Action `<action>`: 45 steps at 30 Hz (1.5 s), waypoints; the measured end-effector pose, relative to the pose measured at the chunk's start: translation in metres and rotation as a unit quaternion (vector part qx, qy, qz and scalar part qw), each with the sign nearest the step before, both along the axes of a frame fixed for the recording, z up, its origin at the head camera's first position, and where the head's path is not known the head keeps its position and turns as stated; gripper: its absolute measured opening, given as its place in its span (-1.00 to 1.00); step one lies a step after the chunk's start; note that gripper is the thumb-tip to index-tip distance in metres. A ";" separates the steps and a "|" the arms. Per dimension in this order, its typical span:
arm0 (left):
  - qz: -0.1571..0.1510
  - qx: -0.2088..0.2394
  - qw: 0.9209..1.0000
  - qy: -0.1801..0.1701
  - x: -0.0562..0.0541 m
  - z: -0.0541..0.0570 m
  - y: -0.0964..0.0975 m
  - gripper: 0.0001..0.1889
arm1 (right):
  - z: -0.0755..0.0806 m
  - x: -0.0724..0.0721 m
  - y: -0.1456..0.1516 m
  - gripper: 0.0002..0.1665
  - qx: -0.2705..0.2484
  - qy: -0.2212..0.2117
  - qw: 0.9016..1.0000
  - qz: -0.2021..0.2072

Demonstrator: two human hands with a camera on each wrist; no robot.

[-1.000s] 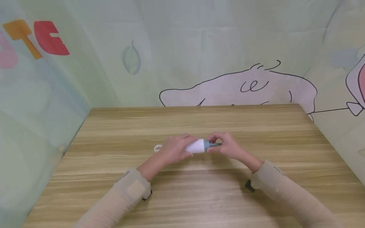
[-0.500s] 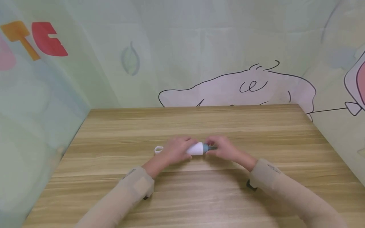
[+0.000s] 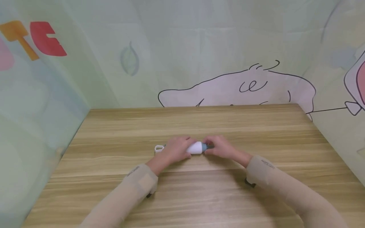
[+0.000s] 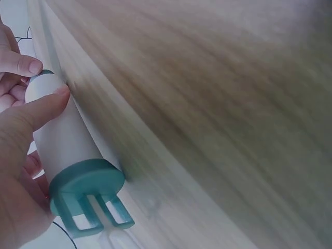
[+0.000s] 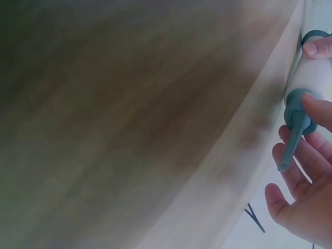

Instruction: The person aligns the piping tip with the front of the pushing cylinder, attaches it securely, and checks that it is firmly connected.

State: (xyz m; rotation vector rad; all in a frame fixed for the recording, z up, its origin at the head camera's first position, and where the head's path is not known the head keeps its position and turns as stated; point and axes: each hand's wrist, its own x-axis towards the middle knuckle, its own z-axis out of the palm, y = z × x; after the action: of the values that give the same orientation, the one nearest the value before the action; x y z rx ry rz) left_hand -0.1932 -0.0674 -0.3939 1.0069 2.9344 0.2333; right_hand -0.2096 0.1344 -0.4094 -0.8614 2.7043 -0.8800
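A white syringe (image 3: pixel 195 148) with teal ends lies sideways, low over the table. My left hand (image 3: pixel 176 148) holds its barrel, the thumb laid along the white side. In the left wrist view its teal rear collar (image 4: pixel 85 179) has square finger loops (image 4: pixel 83 228) below it. A white pull loop (image 3: pixel 159 146) sticks out left of my left hand. At the other end my right hand (image 3: pixel 220 147) pinches the teal front cap (image 5: pixel 296 101) between thumb and fingers. From that cap a narrow teal nozzle (image 5: pixel 291 145) points past my right palm.
The wood-grain table (image 3: pixel 185 196) reaches back to a fabric backdrop (image 3: pixel 171 57) with cartoon drawings. Both forearms wear beige sleeves (image 3: pixel 137 186), with a dark device under each cuff.
My right hand has shifted slightly left together with the cap end, and the nozzle shows less. Both forearms moved a little inward. The grip of each hand stays much the same.
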 end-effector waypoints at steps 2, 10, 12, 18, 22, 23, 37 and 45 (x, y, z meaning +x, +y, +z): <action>0.003 -0.001 1.000 -0.001 -0.002 -0.001 0.001 -0.43 | 0.000 -0.002 -0.001 -0.68 -0.002 -0.010 1.000 -0.004; 0.017 0.003 1.000 -0.011 -0.008 0.000 0.000 -0.40 | 0.002 -0.008 -0.003 -0.64 0.012 -0.020 1.000 -0.010; 0.022 0.005 1.000 -0.015 -0.008 0.000 -0.001 -0.37 | 0.002 -0.009 -0.003 -0.62 0.018 -0.017 1.000 -0.007; 0.033 0.007 0.999 -0.013 -0.009 -0.002 -0.004 -0.33 | 0.003 -0.009 -0.002 -0.57 0.022 -0.008 1.000 0.007; 0.035 0.006 0.999 -0.021 -0.010 -0.003 -0.006 -0.31 | 0.002 -0.010 -0.001 -0.58 0.018 -0.011 1.000 0.009; 0.037 0.005 0.999 -0.022 -0.010 -0.003 -0.006 -0.30 | 0.002 -0.010 0.000 -0.58 0.018 -0.013 1.000 0.010; 0.036 0.018 0.999 -0.022 -0.009 0.000 -0.009 -0.32 | -0.001 -0.011 0.006 -0.53 0.000 -0.018 1.000 0.013; 0.026 0.050 0.998 -0.001 -0.008 0.000 -0.019 -0.35 | 0.005 -0.008 0.013 -0.45 -0.012 -0.033 0.999 -0.001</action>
State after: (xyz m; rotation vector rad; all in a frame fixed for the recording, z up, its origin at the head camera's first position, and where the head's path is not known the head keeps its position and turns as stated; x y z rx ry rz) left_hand -0.2014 -0.0868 -0.3939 0.9418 2.9762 0.3849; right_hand -0.2180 0.1474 -0.4041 -0.8195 2.6450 -0.9251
